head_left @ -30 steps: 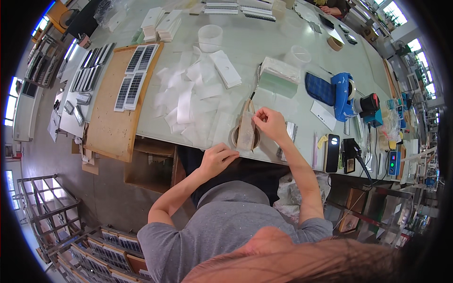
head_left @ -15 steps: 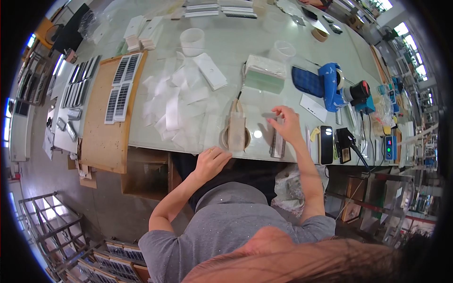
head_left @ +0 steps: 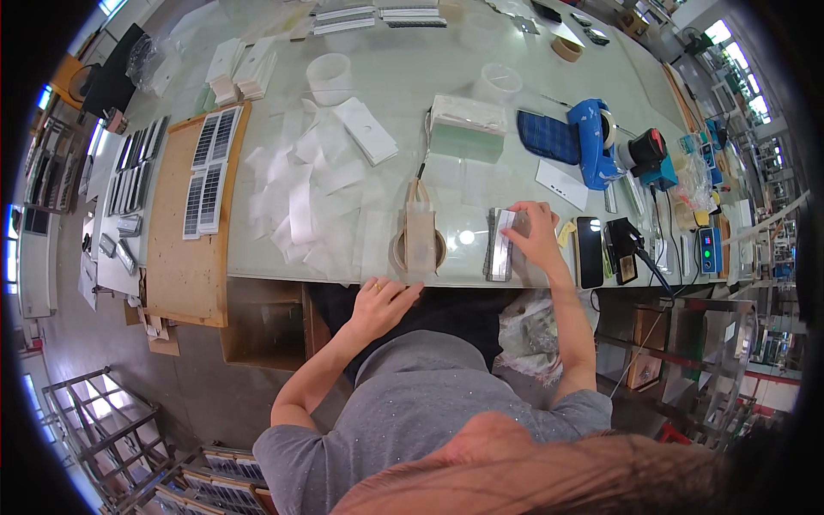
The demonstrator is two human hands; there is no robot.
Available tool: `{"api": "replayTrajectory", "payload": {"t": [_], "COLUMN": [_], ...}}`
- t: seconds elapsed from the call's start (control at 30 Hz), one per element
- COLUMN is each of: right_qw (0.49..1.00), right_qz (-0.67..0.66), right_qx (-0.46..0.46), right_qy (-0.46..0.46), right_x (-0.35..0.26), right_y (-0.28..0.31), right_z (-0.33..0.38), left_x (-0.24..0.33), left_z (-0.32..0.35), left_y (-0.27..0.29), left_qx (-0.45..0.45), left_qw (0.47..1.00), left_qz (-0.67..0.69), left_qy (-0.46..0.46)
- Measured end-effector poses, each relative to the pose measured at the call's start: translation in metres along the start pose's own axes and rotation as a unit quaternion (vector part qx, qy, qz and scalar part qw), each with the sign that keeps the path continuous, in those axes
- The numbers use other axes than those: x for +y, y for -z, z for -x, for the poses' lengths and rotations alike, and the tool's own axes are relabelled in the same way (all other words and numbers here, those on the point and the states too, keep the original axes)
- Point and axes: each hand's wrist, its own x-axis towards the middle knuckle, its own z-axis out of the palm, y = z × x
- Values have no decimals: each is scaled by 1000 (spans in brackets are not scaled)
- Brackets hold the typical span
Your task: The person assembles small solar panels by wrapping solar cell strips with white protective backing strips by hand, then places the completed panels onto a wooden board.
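Observation:
My right hand (head_left: 539, 238) is at a narrow silvery strip (head_left: 501, 236), its thumb and fingertips closed on the upper right side. The strip lies on or against a grey stack of similar strips near the table's front edge; I cannot make out how many. My left hand (head_left: 379, 309) rests at the front edge, fingers bent and a little apart, with nothing visible in it. Just beyond it, a flat beige block (head_left: 421, 240) lies across a brown tape roll (head_left: 399, 251), with a cord running from its looped top.
White translucent sheets (head_left: 300, 202) are scattered to the left, beside a wooden board (head_left: 172, 257) bearing small solar panels (head_left: 206, 197). A green-and-white block (head_left: 468, 133) stands ahead. To the right are a blue tape dispenser (head_left: 590, 146) and a phone (head_left: 590, 253).
My right hand has come down from above the strips, its fingers closing on a silvery one. The left hand stays by the table edge. The view has shifted slightly.

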Motion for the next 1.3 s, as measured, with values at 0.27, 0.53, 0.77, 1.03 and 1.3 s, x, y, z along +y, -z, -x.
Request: {"api": "replayTrajectory", "payload": {"t": [0.27,0.53,0.77,1.03,1.3], "right_qw": [918,843,897,916,928], "right_qz": [-374,-496,-406,-372,-350], "right_qx": [-72,-173,-158,-137,-121], "right_qy": [-107,-116,-69,-51,-36], "right_x": [-37,-104,-104,-109,-109], "right_y": [11,-66,-78,-76,-76], "right_z": [-23,-53,-55,-52,-52], "left_x": [2,6,4,3,4], "left_z": [4,3,5,7,7], "left_y": [1,3,2,1,1], "left_qx": [-27,-36,-25,-31,-37], "left_qw": [999,999,999,999,999], "left_qz": [-17,-15,-4,-4,3], "left_qy": [14,20,23,21,22]}}
